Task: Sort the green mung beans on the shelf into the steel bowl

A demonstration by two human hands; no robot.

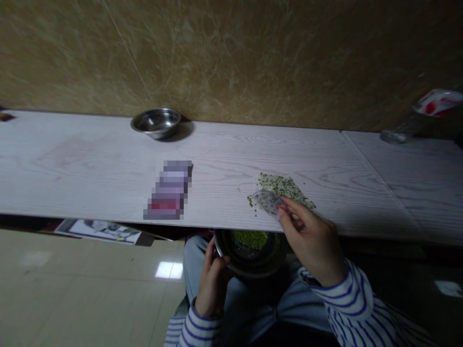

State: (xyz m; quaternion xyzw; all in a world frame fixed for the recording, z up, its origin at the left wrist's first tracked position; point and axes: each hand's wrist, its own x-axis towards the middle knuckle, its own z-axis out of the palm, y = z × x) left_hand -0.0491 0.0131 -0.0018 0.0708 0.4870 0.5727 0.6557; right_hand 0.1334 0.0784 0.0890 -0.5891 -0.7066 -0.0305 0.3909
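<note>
My left hand point(213, 284) is closed on the rim of a metal bowl point(249, 270), held over my lap just below the table edge. Green mung beans point(251, 238) lie in that bowl. Between the thumb and fingers of my right hand point(314, 241) is a clear, round plastic lid point(266, 200), tilted low over the tabletop. A thin spread of mung beans mixed with small white grains point(282, 185) lies just beyond the lid. A few loose beans point(250, 200) are at its left. Whether the lid touches the table I cannot tell.
A second metal bowl point(156, 124) stands at the back of the white wood-grain table point(224, 159), against the wall. A blurred-out flat object point(169, 190) lies left of the beans. At the far right is a clear plastic bottle point(415, 118) with a red-and-white label.
</note>
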